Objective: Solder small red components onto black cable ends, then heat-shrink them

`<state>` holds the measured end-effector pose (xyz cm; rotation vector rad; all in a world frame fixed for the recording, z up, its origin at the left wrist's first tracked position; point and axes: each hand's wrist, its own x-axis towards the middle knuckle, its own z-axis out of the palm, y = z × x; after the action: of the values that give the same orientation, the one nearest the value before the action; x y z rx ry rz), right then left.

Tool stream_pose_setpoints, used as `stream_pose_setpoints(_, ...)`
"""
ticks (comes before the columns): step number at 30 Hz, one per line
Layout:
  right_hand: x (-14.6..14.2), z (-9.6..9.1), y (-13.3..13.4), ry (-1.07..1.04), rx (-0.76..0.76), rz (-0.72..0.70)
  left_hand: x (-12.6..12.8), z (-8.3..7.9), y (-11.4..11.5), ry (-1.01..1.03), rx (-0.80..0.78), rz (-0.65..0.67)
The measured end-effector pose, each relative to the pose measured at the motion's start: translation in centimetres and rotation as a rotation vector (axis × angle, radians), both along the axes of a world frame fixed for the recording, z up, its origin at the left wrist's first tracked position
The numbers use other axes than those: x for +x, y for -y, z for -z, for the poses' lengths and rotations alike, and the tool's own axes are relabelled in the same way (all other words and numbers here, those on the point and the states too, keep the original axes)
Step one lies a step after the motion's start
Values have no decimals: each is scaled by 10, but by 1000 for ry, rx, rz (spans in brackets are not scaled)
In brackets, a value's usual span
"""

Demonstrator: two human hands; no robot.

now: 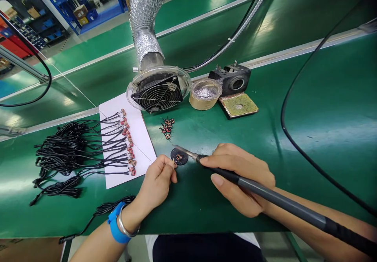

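Observation:
My right hand (pixel 241 179) is closed around the dark handle of a soldering iron (pixel 265 191), whose metal tip points left over a small round black disc (pixel 183 161). On the disc sits a small coil with copper-coloured spokes (pixel 178 157). At the disc's left edge, my left hand (pixel 157 181) pinches a thin wire; its ends are mostly hidden by the fingers. A fine strand (pixel 126 134) runs from the upper left down to this hand. Beneath the left wrist lies a black cable (pixel 110 206). Several similar small coils (pixel 167 126) lie in a cluster beyond the disc.
Left, a bundle of black cables (pixel 63 146) has reddish coil ends (pixel 127 136) on white paper (pixel 141 136). A fume extractor (pixel 160 93) hangs at the back. Beside it are a tape roll (pixel 205 99), an iron stand (pixel 232 79) and a sponge tray (pixel 240 104). A black cord (pixel 306 152) curves right.

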<state>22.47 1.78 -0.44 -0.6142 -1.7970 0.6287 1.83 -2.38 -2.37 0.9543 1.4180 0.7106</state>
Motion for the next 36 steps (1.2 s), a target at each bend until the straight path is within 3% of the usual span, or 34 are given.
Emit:
stream_pose_setpoints(5, -7, 9, -2, -29, 19, 65, 0, -1, -2, -4, -10, -2)
stream_pose_setpoints(13, -30, 28, -10, 187, 38, 29, -1, -3, -6, 55, -38, -7)
stream_pose_setpoints(18, -39, 36, -16, 188, 39, -14, -1, -4, -6, 80, -38, -14)
stream_pose_setpoints(32, -38, 33, -18, 170, 79, -74, -1, -13, -1, -144, 157, 125)
stream_pose_setpoints(36, -38, 32, -17, 173, 130, -31, 1, -21, -3, -241, 218, 174)
